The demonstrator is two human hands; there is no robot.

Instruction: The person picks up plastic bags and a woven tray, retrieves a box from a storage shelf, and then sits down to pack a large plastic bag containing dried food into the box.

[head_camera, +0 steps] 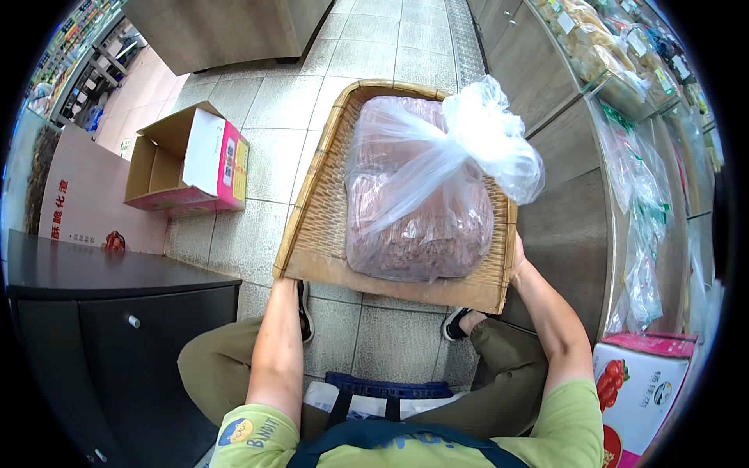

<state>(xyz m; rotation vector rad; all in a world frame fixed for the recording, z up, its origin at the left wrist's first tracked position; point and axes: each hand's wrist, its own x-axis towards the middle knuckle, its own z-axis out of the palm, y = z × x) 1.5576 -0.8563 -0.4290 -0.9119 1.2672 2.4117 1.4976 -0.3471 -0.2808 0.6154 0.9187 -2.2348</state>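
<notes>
A woven bamboo tray (316, 234) with a raised rim is held up in front of me, above the tiled floor. On it lies a large clear plastic bag (418, 234) filled with something pinkish-brown, its top gathered into a knotted tuft at the right. My right hand (518, 254) grips the tray's right side, its fingers mostly behind the rim. The left forearm reaches the tray's lower left corner, where my left hand is hidden beneath the tray.
An open cardboard box (202, 158) stands on the floor at the left. A black cabinet (123, 263) is at the lower left. Wooden cabinets (564, 234) and shelves of bagged goods line the right, with a printed carton (638, 380) at the lower right.
</notes>
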